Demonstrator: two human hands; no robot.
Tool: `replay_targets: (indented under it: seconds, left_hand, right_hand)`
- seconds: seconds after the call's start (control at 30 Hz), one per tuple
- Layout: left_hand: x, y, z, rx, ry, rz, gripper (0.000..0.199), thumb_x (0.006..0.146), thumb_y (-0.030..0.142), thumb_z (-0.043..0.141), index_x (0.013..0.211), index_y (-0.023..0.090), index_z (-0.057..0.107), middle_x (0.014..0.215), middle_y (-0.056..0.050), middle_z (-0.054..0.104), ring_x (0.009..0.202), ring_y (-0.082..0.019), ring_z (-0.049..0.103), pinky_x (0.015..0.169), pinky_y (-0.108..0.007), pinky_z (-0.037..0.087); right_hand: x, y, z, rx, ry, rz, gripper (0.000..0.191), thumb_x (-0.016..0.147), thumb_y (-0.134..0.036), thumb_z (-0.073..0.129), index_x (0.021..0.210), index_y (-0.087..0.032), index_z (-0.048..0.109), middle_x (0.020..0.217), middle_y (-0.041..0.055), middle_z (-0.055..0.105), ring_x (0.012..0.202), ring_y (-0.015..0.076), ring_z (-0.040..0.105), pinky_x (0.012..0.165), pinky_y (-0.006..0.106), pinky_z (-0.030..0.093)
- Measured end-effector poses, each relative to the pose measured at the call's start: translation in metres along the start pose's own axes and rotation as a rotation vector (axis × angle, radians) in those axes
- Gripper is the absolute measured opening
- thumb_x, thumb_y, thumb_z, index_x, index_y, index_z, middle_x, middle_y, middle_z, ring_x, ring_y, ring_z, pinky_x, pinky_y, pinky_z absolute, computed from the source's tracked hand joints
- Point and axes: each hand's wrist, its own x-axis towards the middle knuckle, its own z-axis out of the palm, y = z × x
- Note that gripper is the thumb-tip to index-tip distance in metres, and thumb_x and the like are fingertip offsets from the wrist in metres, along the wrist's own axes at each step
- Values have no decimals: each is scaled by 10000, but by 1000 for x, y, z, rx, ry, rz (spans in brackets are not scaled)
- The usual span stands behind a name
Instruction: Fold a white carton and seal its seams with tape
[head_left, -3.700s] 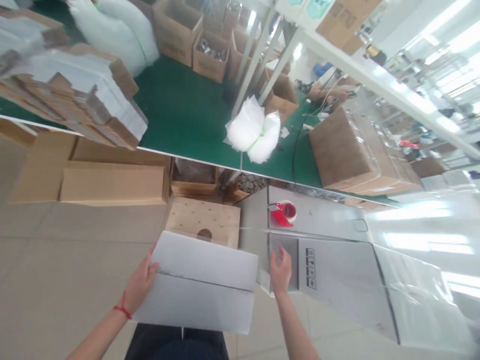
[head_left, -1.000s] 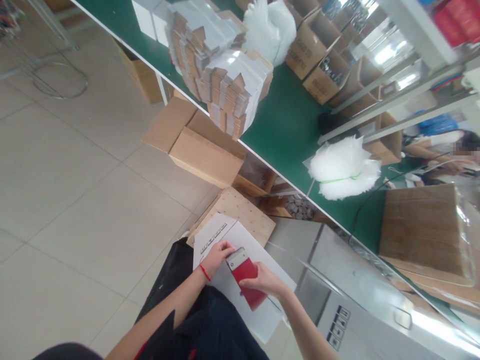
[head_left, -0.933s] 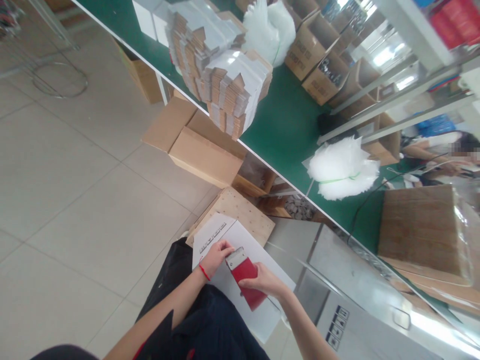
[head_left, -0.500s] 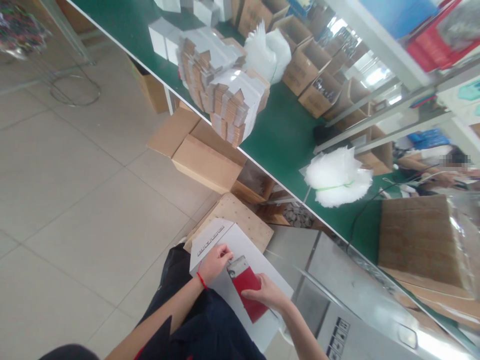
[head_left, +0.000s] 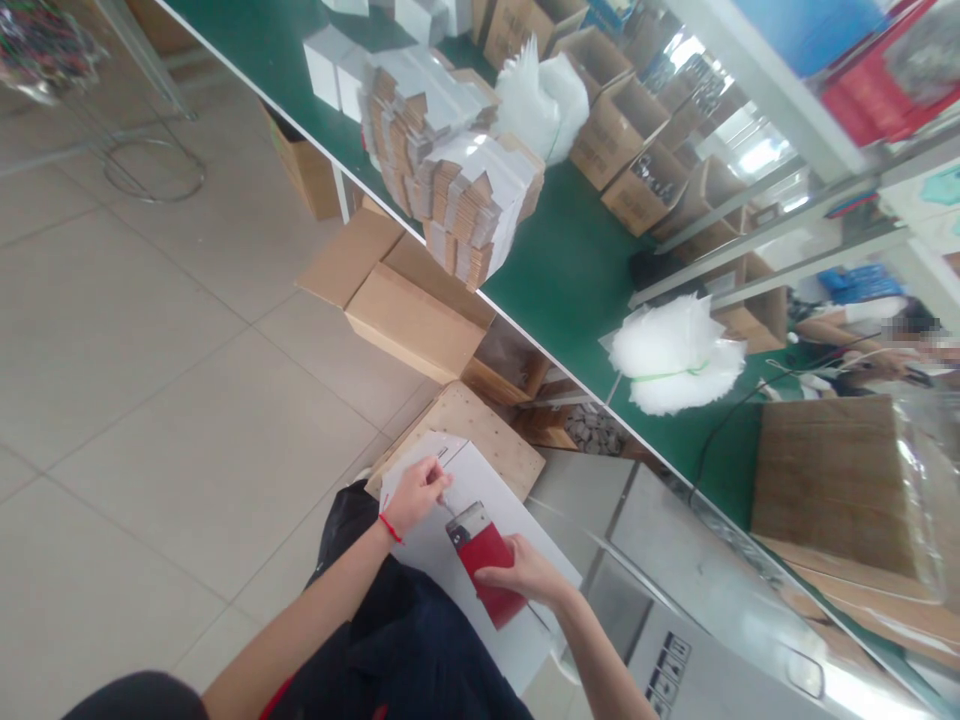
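A white carton (head_left: 480, 490) rests on my lap. My left hand (head_left: 414, 492), with a red thread on its wrist, presses its fingers down on the far end of the carton's top, beside the seam. A red tape dispenser (head_left: 484, 562) with a metal blade end lies on the carton top, and my right hand (head_left: 525, 575) grips its body. The blade end points toward my left hand and sits a short way from its fingers.
A wooden stool (head_left: 472, 435) stands just beyond the carton. Large white cartons (head_left: 697, 590) lie to the right. Behind runs a green workbench (head_left: 585, 270) with stacked flat boxes (head_left: 457, 190), foam bag bundles (head_left: 675, 350) and brown cartons (head_left: 832, 480). Another person (head_left: 862, 330) sits far right. Bare tiled floor is on the left.
In the oldest frame both hands held the carton and the dispenser stood on the white cartons. Now my right hand holds it on the carton and has drawn it back from my left hand.
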Motion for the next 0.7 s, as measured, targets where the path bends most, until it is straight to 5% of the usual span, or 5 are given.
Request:
replay_targets:
  seconds: [0.2, 0.3, 0.43, 0.7]
  left_hand:
    - [32, 8, -99, 87, 299, 28, 303, 787, 518, 588, 652, 268, 482, 548, 70, 538, 578, -146, 502, 657, -319, 385]
    - [41, 3, -126, 120, 334, 54, 298, 775, 507, 629, 652, 264, 508, 547, 70, 530, 580, -145, 505, 647, -311, 382]
    - [52, -7, -123, 133, 357, 84, 281, 805, 476, 606, 668, 258, 495, 593, 69, 499, 609, -133, 483, 643, -292, 377]
    - [74, -43, -109, 207, 306, 126, 230, 879, 409, 541, 728, 247, 476, 580, 88, 419, 592, -107, 391, 650, -283, 307]
  right_hand:
    - [-3, 11, 1, 19, -39, 62, 391, 608, -537, 836, 692, -190, 678, 616, -25, 632, 546, 129, 538, 581, 308, 376]
    - [-3, 21, 9, 146, 42, 126, 518, 583, -672, 823, 700, -184, 696, 623, -3, 665, 551, 143, 574, 583, 309, 375]
    - [3, 19, 19, 266, 165, 202, 604, 539, -708, 842, 788, -166, 744, 685, 36, 733, 588, 169, 643, 633, 327, 425]
    - [11, 9, 20, 235, 186, 319, 620, 478, -736, 843, 725, -178, 731, 620, 7, 713, 556, 152, 607, 617, 326, 377]
